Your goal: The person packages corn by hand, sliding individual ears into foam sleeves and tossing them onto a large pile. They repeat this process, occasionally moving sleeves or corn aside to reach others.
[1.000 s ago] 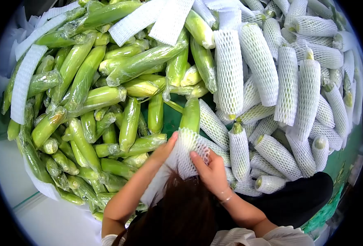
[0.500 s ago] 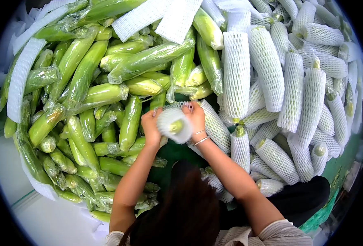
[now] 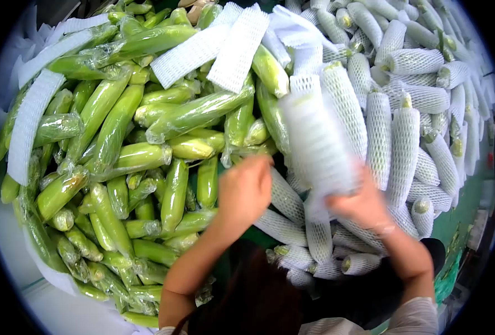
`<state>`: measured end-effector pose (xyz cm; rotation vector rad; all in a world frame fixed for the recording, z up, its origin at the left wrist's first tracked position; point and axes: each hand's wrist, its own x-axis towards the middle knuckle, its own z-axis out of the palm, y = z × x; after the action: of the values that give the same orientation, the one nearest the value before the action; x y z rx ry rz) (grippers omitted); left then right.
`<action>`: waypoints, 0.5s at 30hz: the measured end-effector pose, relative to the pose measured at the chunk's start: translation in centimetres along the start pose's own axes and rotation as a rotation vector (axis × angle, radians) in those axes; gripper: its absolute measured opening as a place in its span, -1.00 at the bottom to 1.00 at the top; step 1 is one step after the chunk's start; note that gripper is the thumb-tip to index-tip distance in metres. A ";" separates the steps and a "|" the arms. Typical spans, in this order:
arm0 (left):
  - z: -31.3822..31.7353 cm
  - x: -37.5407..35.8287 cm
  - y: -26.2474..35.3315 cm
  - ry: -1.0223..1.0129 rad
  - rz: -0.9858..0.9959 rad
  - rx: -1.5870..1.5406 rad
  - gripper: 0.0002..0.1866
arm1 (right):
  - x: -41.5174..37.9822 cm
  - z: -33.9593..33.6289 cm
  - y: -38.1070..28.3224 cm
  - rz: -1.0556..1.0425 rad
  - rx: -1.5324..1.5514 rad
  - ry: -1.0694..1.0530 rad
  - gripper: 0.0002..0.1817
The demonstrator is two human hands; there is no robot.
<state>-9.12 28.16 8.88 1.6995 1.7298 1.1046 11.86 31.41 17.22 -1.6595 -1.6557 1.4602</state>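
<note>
My right hand (image 3: 362, 198), blurred by motion, grips the lower end of an ear of corn in a white foam net sleeve (image 3: 320, 142). That ear is smeared too and tilts up over the sleeved ears on the right. My left hand (image 3: 244, 190) is closed with curled fingers, near the middle, apart from the sleeved ear. Whether anything is inside it is hidden. Left of it lies a heap of green corn ears in clear film (image 3: 175, 192). Flat foam net sleeves (image 3: 239, 47) rest across the top of that heap.
Several corn ears in foam nets (image 3: 404, 151) are piled on the right, reaching to the far edge. Another flat foam sleeve (image 3: 32, 128) hangs over the heap's left side. A white surface (image 3: 7, 245) shows at the left, and a green surface (image 3: 454, 223) at the right.
My hands have parted. The right has carried the sleeved ear right and tilted it from end-on to lengthwise; the left has moved slightly toward me. The view has shifted a little.
</note>
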 end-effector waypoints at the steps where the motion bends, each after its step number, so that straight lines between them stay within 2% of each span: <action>1: -1.8 2.7 1.3 0.100 -0.119 -0.026 -0.87 | -0.4 -4.3 -0.8 0.196 -0.124 0.100 -0.50; 2: -3.3 5.7 0.4 0.276 -0.003 0.091 -0.83 | -1.4 -7.7 -0.9 0.028 -0.196 0.309 -0.49; 3: -4.9 9.0 0.4 0.405 0.007 0.212 -0.73 | -1.9 -11.2 -0.5 -0.137 -0.423 0.484 -0.43; 4: -5.1 12.2 -1.3 0.498 0.085 0.398 -0.60 | -2.7 -15.5 1.2 -0.122 -0.669 0.596 -0.37; 5: -4.8 14.4 -2.9 0.406 0.018 0.512 -0.49 | -3.5 -18.1 2.4 -0.103 -0.912 0.706 -0.32; 6: -4.4 16.1 -3.3 0.220 -0.145 0.554 -0.49 | -4.0 -17.9 2.5 -0.116 -0.919 0.708 -0.32; 7: -4.2 16.0 -3.9 0.229 -0.146 0.549 -0.49 | -4.6 -17.8 2.7 -0.109 -1.256 0.696 -0.28; 8: -4.0 15.7 -4.5 0.174 -0.115 0.364 -0.58 | -4.6 -18.1 2.8 -0.097 -1.590 0.677 -0.23; 9: -3.9 15.1 -4.6 0.111 -0.080 0.183 -0.66 | -4.2 -16.1 1.9 -0.156 -1.542 0.666 -0.20; 10: -4.5 13.2 -3.6 0.133 -0.079 0.000 -0.79 | -3.3 -13.5 0.7 -0.252 -1.438 0.691 -0.22; 12: -5.8 7.9 -2.1 0.002 -0.165 -0.554 -0.82 | -0.7 -8.1 -2.5 -0.534 -0.926 0.517 -0.23; 13: -6.5 5.2 -0.7 -0.037 -0.249 -0.591 -0.82 | 0.8 -5.3 -3.7 -0.444 -0.561 0.430 -0.24; 14: -7.1 2.7 -0.4 -0.060 -0.254 -0.597 -0.79 | 3.1 -2.9 -4.1 -0.431 -0.340 0.343 -0.22; 15: -8.1 0.8 0.6 -0.075 -0.363 -0.667 -0.77 | 5.8 -0.8 -3.1 -0.439 -0.261 0.220 -0.22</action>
<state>-15.37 27.17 14.12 0.9644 1.3346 1.2363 9.61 37.62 17.86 -1.3942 -1.9828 0.8531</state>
